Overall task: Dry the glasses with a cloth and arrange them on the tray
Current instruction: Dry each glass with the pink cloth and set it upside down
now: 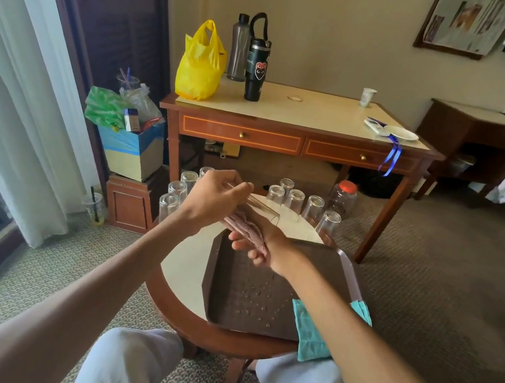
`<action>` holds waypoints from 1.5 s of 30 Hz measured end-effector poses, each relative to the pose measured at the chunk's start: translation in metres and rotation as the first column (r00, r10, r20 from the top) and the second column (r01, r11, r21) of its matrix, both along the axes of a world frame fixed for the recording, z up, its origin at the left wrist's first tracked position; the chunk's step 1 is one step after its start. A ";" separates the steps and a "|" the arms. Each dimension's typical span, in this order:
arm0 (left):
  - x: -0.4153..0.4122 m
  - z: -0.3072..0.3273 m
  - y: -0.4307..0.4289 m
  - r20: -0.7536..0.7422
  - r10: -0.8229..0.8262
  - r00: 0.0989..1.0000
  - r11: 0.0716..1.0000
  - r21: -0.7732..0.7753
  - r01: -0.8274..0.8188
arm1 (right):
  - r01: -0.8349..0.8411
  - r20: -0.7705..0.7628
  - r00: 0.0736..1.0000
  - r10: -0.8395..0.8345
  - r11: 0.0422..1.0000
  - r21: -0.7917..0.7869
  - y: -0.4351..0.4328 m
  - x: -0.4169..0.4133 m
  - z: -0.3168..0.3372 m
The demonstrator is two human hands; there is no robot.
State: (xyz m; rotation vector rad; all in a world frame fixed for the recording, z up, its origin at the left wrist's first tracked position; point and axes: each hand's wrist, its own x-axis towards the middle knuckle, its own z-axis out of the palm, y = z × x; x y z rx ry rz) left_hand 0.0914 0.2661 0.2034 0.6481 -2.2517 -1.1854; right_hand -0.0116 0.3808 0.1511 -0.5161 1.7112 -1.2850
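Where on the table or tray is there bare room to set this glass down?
The tray is bare except for water drops, from its left wall to the teal cloth. The table has a free strip left of the tray. Its far edge is crowded with upturned glasses.

Round table (183, 266) bearing a brown tray (232, 288) — upturned glasses (295, 200) ranged in an arc beyond the tray, a teal cloth (310, 330) at the tray's near right corner.

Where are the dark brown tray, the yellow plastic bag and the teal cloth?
Dark brown tray (232, 285): head view, bare left floor.
Yellow plastic bag (198, 71): head view, middle of bag.
Teal cloth (308, 343): head view, lower left part.
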 end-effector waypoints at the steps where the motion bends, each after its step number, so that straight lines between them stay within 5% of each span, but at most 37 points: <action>1: 0.000 -0.004 0.000 -0.034 -0.007 0.999 0.999 -0.047 0.006 | -0.067 0.182 0.981 0.060 0.997 0.031 0.005 0.003 0.002; 3: 0.000 -0.012 -0.001 -0.085 -0.043 0.995 0.995 -0.094 0.035 | -0.134 0.334 0.934 0.123 0.991 0.008 0.009 0.000 -0.002; 4: 0.000 -0.017 -0.002 -0.101 -0.065 0.993 0.996 -0.068 0.058 | -0.112 0.289 0.951 0.108 0.994 -0.001 0.009 0.000 0.000; 6: 0.000 -0.022 -0.006 -0.129 -0.106 0.986 0.983 0.137 0.124 | 0.010 -0.064 0.998 -0.010 1.000 -0.005 0.007 -0.001 0.004; 7: 0.000 -0.023 -0.008 -0.141 -0.122 0.982 0.940 0.302 0.160 | 0.075 -0.328 0.941 -0.082 0.997 -0.032 0.007 0.000 0.008; 8: 0.000 -0.023 -0.008 -0.143 -0.133 0.981 0.858 0.478 0.187 | 0.107 -0.594 0.793 -0.134 0.991 -0.080 0.008 0.000 0.010; 9: 0.001 -0.022 -0.008 -0.120 -0.134 0.984 0.758 0.626 0.180 | 0.107 -0.819 0.550 -0.166 0.986 -0.128 0.010 0.000 0.012; 11: 0.003 -0.021 -0.007 -0.027 -0.149 0.989 0.606 0.787 0.113 | 0.024 -0.978 0.054 -0.201 0.980 -0.200 0.015 -0.004 0.015; 12: 0.004 -0.021 -0.006 0.008 -0.166 0.986 0.569 0.818 0.089 | -0.022 -0.972 -0.105 -0.210 0.978 -0.209 0.016 -0.006 0.016; 14: 0.005 -0.019 -0.003 0.038 -0.178 0.983 0.537 0.841 0.065 | -0.083 -0.940 -0.236 -0.245 0.969 -0.232 0.016 -0.011 0.018; 17: 0.003 -0.012 0.005 0.049 -0.091 0.995 0.631 0.776 0.019 | 0.008 -0.959 -0.117 -0.259 0.965 -0.261 0.012 -0.018 0.010; 18: 0.001 -0.008 0.007 0.039 -0.053 0.998 0.680 0.733 0.008 | 0.088 -0.973 0.004 -0.229 0.970 -0.228 0.006 -0.025 -0.002; 20: -0.001 -0.003 0.010 0.009 -0.011 1.000 0.812 0.584 0.004 | 0.169 -0.911 0.397 -0.110 0.985 -0.046 -0.002 -0.029 -0.014; 22: -0.003 -0.002 0.009 -0.017 0.014 1.000 0.943 0.332 -0.008 | 0.025 -0.673 0.740 -0.017 1.000 0.001 -0.005 -0.025 -0.014; 25: -0.004 -0.007 0.009 -0.108 0.010 0.994 0.990 0.139 0.005 | -0.077 -0.185 0.980 0.073 0.997 -0.017 0.004 -0.012 0.004; 26: -0.003 -0.009 0.009 -0.133 -0.003 0.991 0.994 0.112 0.018 | -0.117 -0.035 0.993 0.116 0.993 -0.012 0.009 -0.008 0.010; 28: -0.003 -0.014 0.007 -0.160 -0.045 0.986 0.988 0.142 0.068 | -0.135 0.031 0.990 0.135 0.991 -0.026 0.014 -0.006 0.014; 30: -0.005 -0.015 0.004 -0.170 -0.101 0.980 0.895 0.414 0.164 | -0.054 -0.255 0.966 0.038 0.997 -0.055 0.013 -0.014 0.013; 31: -0.006 -0.013 0.003 -0.166 -0.120 0.979 0.788 0.583 0.196 | -0.018 -0.487 0.874 -0.008 0.999 -0.049 0.013 -0.019 0.013; 33: -0.006 -0.012 -0.001 -0.122 -0.114 0.986 0.572 0.803 0.166 | 0.022 -0.902 0.424 -0.079 0.997 -0.077 0.014 -0.025 0.013; 35: -0.005 -0.016 -0.003 -0.056 -0.103 0.993 0.476 0.874 0.099 | -0.051 -0.988 -0.043 -0.149 0.988 -0.146 0.020 -0.023 0.016; 38: -0.006 -0.021 0.003 0.029 -0.122 0.992 0.517 0.855 0.039 | -0.110 -0.938 -0.270 -0.218 0.975 -0.195 0.023 -0.021 0.024; 41: -0.008 -0.019 0.010 0.082 -0.072 0.994 0.642 0.767 -0.016 | 0.000 -0.989 -0.077 -0.126 0.992 -0.127 0.015 -0.034 0.001; 44: -0.009 -0.019 0.011 0.028 -0.021 0.999 0.855 0.518 0.004 | 0.130 -0.962 0.269 -0.037 0.992 -0.002 0.010 -0.036 -0.020; 45: -0.010 -0.020 0.011 -0.017 -0.007 1.000 0.933 0.359 0.013 | 0.087 -0.883 0.469 -0.028 0.996 0.014 0.010 -0.032 -0.022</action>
